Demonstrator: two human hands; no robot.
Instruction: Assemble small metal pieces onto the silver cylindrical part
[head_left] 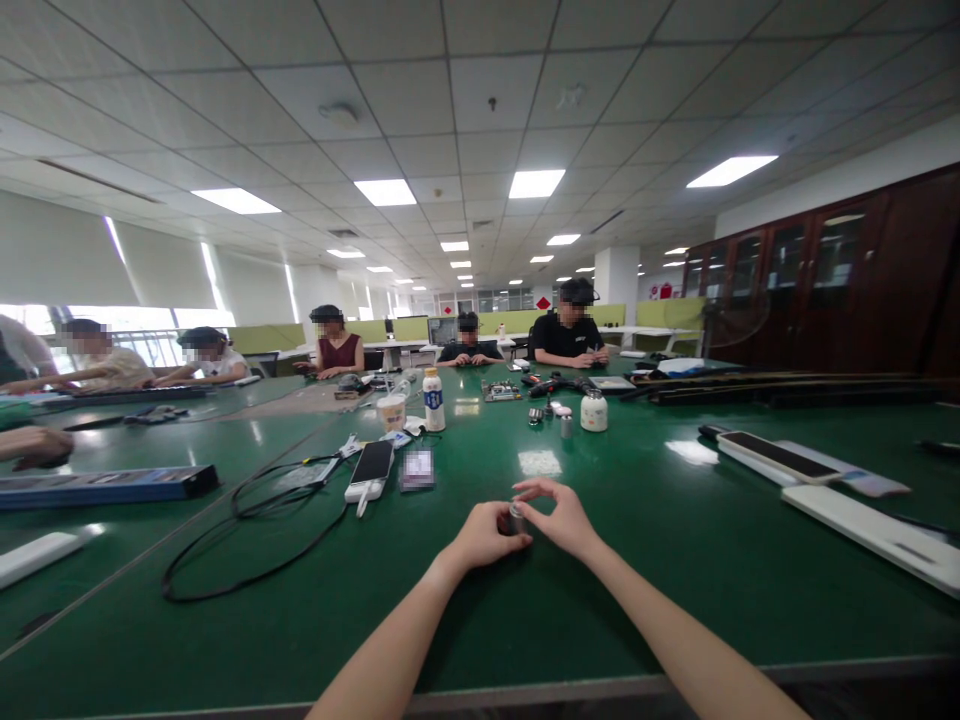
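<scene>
Where labelled bottle (434, 402) stands: metal cylinder's (516, 520) eleven o'clock, contents unclear.
Left hand (482, 535): clasping it.
Right hand (564, 517): half-open, hold unclear.

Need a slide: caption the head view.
Left hand holds a small silvery cylinder, right hand at its top, green table beneath.

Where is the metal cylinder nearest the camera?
In the head view, the cylinder is below and slightly right of centre, held in the left hand, the right hand at its top.
</scene>
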